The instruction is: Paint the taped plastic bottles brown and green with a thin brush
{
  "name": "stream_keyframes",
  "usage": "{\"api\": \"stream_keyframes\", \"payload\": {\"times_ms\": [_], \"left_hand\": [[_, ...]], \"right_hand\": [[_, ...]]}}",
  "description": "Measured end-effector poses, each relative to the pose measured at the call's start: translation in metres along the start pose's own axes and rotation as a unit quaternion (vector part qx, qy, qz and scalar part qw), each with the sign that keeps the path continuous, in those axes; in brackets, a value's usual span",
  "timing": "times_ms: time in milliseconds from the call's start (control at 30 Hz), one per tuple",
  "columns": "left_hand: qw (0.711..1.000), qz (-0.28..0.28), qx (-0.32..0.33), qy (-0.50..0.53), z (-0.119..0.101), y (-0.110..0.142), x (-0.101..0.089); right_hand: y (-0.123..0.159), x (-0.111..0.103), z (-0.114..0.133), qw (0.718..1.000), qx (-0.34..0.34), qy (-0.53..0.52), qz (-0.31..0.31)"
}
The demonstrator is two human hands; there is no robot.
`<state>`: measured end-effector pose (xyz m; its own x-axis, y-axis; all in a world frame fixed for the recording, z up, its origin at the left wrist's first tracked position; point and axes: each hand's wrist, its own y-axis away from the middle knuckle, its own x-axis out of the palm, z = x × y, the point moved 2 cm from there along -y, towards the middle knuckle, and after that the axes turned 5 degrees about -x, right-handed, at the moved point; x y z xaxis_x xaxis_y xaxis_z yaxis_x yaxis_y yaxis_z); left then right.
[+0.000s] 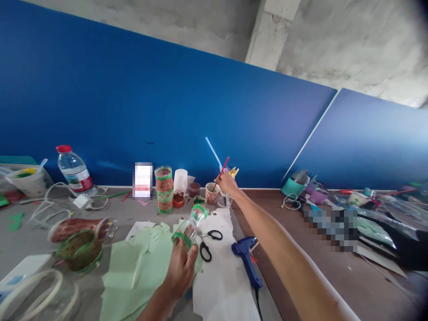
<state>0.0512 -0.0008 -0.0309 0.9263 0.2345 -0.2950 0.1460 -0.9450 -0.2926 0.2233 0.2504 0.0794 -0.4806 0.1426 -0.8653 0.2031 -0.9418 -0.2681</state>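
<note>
My left hand [181, 263] is closed on the lower end of a clear plastic bottle section [191, 225] with green bands at both ends, some brown showing on its side. At the back, my right hand [226, 182] pinches a thin red stick [224, 166], perhaps a brush handle, whose lower end goes down into a patterned paper cup [211, 196]. Black-handled scissors [205, 250] lie just right of the bottle section. Beside the cup stand small tubs of brown paint [179, 200]. A taller clear cylinder [164, 191] with brown and green bands rises further left.
A blue glue gun [247, 261] lies on white paper [220, 285]; pale green sheets [133, 272] spread to its left. A water bottle [75, 171], white cables [50, 200] and a brown-painted bottle [78, 229] occupy the left. Clutter and a teal container [294, 185] sit right. A blue partition [150, 98] backs the table.
</note>
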Motion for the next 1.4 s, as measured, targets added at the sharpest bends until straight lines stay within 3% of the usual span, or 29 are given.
{"api": "stream_keyframes", "payload": {"times_ms": [233, 600, 967, 1233, 1400], "left_hand": [[1.0, 0.008, -0.002, -0.007, -0.004, -0.001, -0.002], [1.0, -0.007, 0.011, -0.009, -0.003, 0.0, 0.0], [1.0, 0.001, 0.008, 0.003, -0.007, -0.002, -0.002], [1.0, -0.003, 0.007, 0.006, -0.005, -0.001, -0.001], [1.0, -0.01, -0.006, 0.02, -0.003, -0.002, -0.001]], "right_hand": [[-0.004, -0.021, -0.003, 0.998, 0.04, 0.04, -0.021], [0.01, 0.009, 0.011, 0.997, 0.019, 0.068, 0.026], [-0.003, -0.02, -0.003, 0.998, 0.029, 0.059, -0.016], [0.01, 0.005, 0.011, 0.997, -0.012, 0.072, 0.033], [0.009, 0.01, 0.022, 0.996, -0.019, 0.076, 0.046]]}}
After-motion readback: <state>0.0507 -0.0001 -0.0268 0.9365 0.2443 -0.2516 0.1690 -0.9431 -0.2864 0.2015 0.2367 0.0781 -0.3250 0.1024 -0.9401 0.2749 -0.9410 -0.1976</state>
